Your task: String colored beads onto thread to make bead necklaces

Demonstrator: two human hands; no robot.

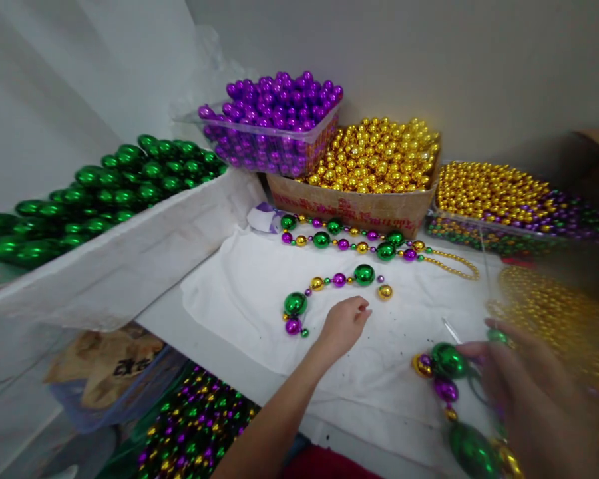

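My left hand (347, 322) is over the white cloth (249, 266), its fingers curled into a pinch; anything between them is hidden. Just beyond it is a loose gold bead (385, 292). A curved row of green, purple and gold beads (339, 279) lies to its left and above it. At the lower right, my right hand (524, 386) is blurred, with its fingers closed on a bead strand (446, 390) of large green, purple and gold beads. A thin pale, pointed piece (450, 329) sticks out near its fingertips; I cannot tell what it is.
A finished-looking bead necklace (362, 247) lies at the back. Around the cloth stand a white foam box (130, 266) of green beads, a clear tub (279, 130) of purple beads, a cardboard box (349, 207) of gold beads, and a tray (494, 229) of small mixed beads.
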